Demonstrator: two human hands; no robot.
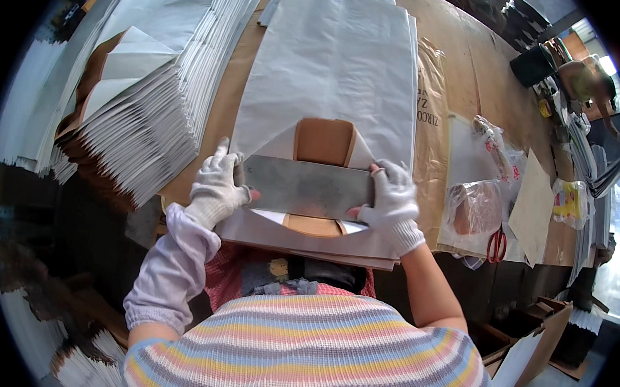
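A flat grey metal plate (309,188) lies crosswise over the near end of a white paper bag (327,68), whose bottom is spread open. Brown inner paper (324,141) shows beyond the plate, and a second brown flap (315,226) shows on its near side. My left hand (219,180), in a white glove with bare fingertips, is closed on the plate's left end. At the right end my right hand (392,198), gloved the same way, grips the plate too. More white bags lie under this one.
On the left stands a thick stack of folded white bags (146,108) with brown edges. To the right are a brown wrapper with print (430,137), clear plastic bags (474,205), red-handled scissors (496,244) and a beige sheet (531,208). Another person (588,82) is at the far right.
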